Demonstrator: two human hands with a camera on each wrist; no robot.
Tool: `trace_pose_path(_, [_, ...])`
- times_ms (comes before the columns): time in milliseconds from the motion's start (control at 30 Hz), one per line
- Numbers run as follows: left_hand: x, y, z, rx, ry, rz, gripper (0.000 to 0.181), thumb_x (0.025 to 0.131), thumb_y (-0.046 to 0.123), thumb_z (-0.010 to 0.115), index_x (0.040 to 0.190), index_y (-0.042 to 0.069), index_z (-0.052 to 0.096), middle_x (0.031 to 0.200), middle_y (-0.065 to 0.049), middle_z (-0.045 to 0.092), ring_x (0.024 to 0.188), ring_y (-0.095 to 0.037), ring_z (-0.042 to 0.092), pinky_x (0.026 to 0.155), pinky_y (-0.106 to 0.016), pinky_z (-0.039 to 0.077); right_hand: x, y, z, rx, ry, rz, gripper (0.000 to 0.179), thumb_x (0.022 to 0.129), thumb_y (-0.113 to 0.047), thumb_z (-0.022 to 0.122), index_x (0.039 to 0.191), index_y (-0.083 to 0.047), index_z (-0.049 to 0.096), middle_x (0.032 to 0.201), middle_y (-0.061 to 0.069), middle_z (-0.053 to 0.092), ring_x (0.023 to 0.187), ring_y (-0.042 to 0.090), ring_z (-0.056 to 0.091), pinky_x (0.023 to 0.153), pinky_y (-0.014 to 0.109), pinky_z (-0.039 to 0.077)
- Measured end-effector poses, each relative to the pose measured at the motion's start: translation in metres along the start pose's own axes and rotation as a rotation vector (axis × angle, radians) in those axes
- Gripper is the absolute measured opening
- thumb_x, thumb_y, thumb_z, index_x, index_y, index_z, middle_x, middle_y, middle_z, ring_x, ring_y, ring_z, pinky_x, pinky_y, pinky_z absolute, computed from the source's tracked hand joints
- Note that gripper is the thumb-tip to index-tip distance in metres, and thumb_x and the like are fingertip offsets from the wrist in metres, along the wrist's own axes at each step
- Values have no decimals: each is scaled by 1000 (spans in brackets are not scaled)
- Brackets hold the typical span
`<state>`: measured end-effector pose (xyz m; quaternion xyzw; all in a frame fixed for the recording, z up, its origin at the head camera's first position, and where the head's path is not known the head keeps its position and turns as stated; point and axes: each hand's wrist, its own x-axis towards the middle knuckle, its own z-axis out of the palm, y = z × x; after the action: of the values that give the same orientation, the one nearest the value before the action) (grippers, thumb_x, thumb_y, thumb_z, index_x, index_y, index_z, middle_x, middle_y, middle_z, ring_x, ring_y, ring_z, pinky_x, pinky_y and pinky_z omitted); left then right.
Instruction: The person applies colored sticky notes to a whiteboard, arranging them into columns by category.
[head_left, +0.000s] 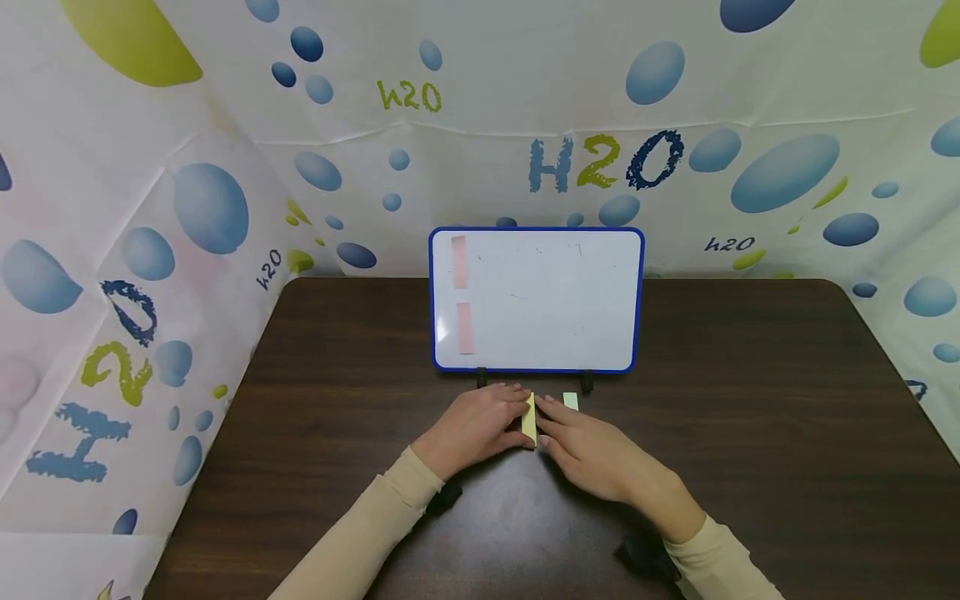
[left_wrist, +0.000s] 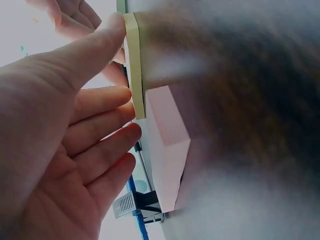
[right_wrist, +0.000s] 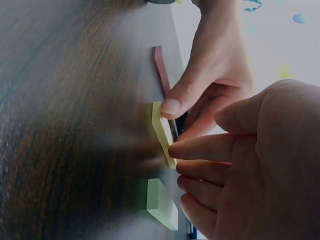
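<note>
A narrow yellow sticky-note pad (head_left: 528,421) lies flat on the table between the two hands. My left hand (head_left: 483,421) reaches over it from the left, its thumb touching the near end and its fairly straight fingers by the far end. Coming from the right, my right hand (head_left: 596,450) has its extended fingertips along the pad's right side, index finger touching it in the right wrist view. A pink sticky-note pad (left_wrist: 167,145) lies beneath the left hand, hidden in the head view. Partly covered by the right hand is a green sticky-note pad (head_left: 571,402).
Behind the hands stands a blue-framed whiteboard (head_left: 551,300) on black feet (head_left: 587,382). Two pink paper strips (head_left: 459,262) stick to its left side, one above the other. A printed cloth (head_left: 480,175) hangs behind the dark wooden table (head_left: 750,375).
</note>
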<state>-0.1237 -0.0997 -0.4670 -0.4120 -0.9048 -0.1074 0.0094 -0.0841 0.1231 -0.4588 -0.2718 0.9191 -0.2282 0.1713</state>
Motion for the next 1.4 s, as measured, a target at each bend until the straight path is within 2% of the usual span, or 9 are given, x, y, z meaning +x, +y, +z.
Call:
trace_pose_path(200, [1, -1, 0, -2, 15, 13, 31, 94, 40, 72, 110, 14, 75, 134, -5, 70, 126, -22, 65, 103, -34, 57, 1, 0, -1, -4, 1, -12, 50, 110, -30, 42, 156, -10, 41, 168, 10, 29, 155, 26, 29, 123, 51, 36])
trace_pose_path(500, [1, -2, 2, -23, 27, 2, 27, 98, 33, 68, 115, 14, 75, 133, -5, 70, 127, -22, 65, 103, -34, 57, 2, 0, -2, -6, 9, -1, 50, 110, -30, 43, 155, -9, 42, 167, 11, 30, 154, 27, 32, 121, 52, 38])
trace_pose_path(733, [3, 1, 0, -37, -9, -31, 52, 94, 50, 70, 127, 10, 72, 136, -7, 68, 129, -23, 64, 106, -37, 55, 4, 1, 1, -2, 35, -5, 50, 111, -32, 40, 155, -10, 44, 167, 10, 31, 155, 29, 31, 122, 52, 37])
trace_pose_path(800, [4, 2, 0, -20, -15, -33, 48, 94, 46, 71, 126, 11, 73, 136, -7, 68, 129, -23, 64, 106, -36, 55, 4, 1, 2, -1, 39, -1, 50, 111, -32, 40, 155, -9, 44, 167, 10, 32, 154, 29, 32, 122, 52, 37])
trace_pose_path(967, [7, 6, 3, 57, 23, -19, 26, 100, 28, 66, 119, 12, 75, 131, -5, 71, 124, -20, 67, 107, -33, 54, 3, 1, 1, -5, 38, 2, 51, 111, -32, 40, 154, -6, 44, 166, 10, 34, 154, 29, 33, 122, 51, 37])
trace_pose_path(1233, [8, 6, 4, 80, 64, -16, 23, 100, 16, 64, 119, 11, 75, 127, -3, 73, 121, -18, 68, 107, -32, 54, -2, -8, -6, -16, 17, 16, 49, 110, -31, 41, 150, -4, 49, 163, 11, 40, 151, 27, 39, 120, 51, 39])
trace_pose_path(1400, [8, 6, 4, 74, 91, -2, 21, 98, 14, 66, 116, 10, 76, 125, -4, 74, 119, -19, 70, 104, -32, 56, -6, -14, -7, -40, 6, -27, 48, 110, -31, 40, 148, -4, 53, 159, 13, 45, 147, 28, 44, 117, 51, 44])
